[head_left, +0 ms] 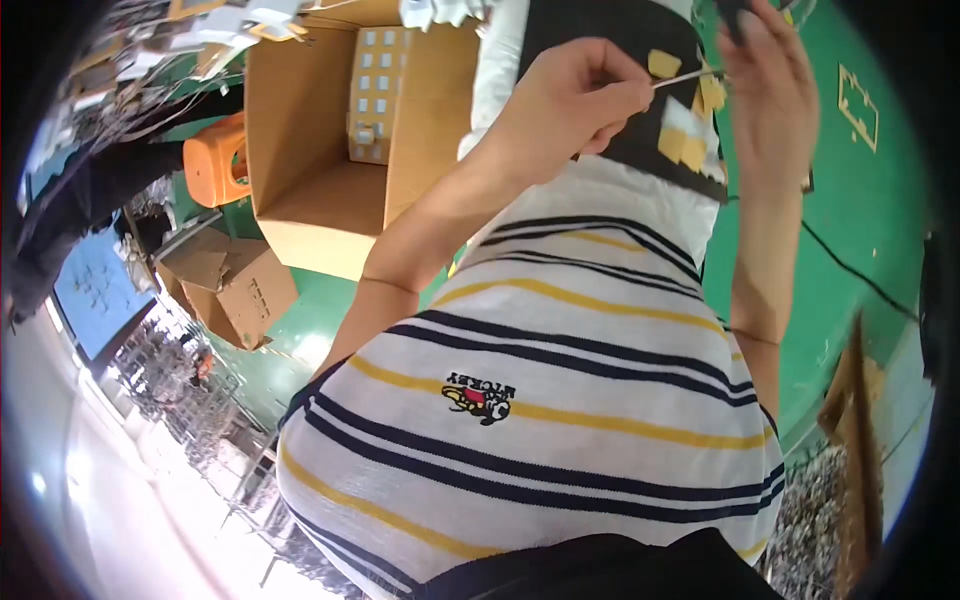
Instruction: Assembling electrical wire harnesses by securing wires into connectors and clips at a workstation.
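My left hand point(585, 95) is closed in a pinch on one end of a thin pale strand point(685, 78), perhaps a wire. The strand runs right toward my right hand point(770, 95), which is raised with its fingers curled around a dark object point(735, 18). That object's kind cannot be made out, as the picture's top edge cuts it off. Below both hands lies a black mat point(625, 165), with yellow tape pieces point(683, 148) stuck along its right side. White plastic sheeting point(580, 200) shows under the mat.
An open cardboard box point(320, 205) stands left, holding a panel with pale squares point(375, 85). Beyond it are an orange stool point(213, 160) and a smaller carton point(240, 295). Cables and white parts point(200, 55) crowd the upper left. A black cord point(855, 265) crosses the green floor.
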A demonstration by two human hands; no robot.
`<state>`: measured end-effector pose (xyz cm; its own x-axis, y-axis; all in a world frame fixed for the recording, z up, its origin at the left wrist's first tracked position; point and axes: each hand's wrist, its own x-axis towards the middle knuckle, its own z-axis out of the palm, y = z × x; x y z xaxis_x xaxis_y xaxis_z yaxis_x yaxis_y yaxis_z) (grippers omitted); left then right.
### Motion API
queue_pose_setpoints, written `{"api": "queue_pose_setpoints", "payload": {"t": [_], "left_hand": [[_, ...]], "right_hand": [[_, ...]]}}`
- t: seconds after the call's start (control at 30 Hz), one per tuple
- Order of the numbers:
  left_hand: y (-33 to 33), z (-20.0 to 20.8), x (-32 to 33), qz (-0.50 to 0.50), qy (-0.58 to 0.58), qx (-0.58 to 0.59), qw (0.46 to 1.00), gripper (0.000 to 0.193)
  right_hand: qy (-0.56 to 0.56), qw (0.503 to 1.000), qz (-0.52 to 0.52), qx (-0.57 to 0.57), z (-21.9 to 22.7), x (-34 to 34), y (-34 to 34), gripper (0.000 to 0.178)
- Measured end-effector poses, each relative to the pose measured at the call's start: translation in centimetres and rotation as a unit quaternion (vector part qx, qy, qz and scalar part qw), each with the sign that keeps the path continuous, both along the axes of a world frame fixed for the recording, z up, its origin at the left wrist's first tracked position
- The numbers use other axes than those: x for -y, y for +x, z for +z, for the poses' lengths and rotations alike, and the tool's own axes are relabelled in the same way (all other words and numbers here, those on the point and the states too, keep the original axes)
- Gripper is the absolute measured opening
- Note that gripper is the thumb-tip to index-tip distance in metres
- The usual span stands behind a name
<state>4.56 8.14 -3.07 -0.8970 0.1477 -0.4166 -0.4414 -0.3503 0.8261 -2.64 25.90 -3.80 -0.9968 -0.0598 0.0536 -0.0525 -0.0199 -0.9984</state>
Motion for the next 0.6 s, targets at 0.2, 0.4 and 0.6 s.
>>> {"api": "queue_pose_setpoints", "payload": {"t": [0.2, 0.4, 0.6], "left_hand": [[0.8, 1.1, 1.6, 0.087, 0.077, -0.018, 0.993, 0.008], [0.5, 1.7, 1.7, 0.12, 0.087, -0.02, 0.989, 0.009], [0.7, 1.3, 1.6, 0.114, 0.101, -0.029, 0.988, 0.012]], "right_hand": [[-0.186, 0.977, 0.094, 0.03, 1.8, 3.3, 2.2, 0.023], [-0.154, 0.984, 0.086, 0.017, 0.7, 4.8, 3.0, 0.023], [-0.112, 0.992, 0.05, -0.006, 0.3, 4.9, 3.0, 0.024]]}}
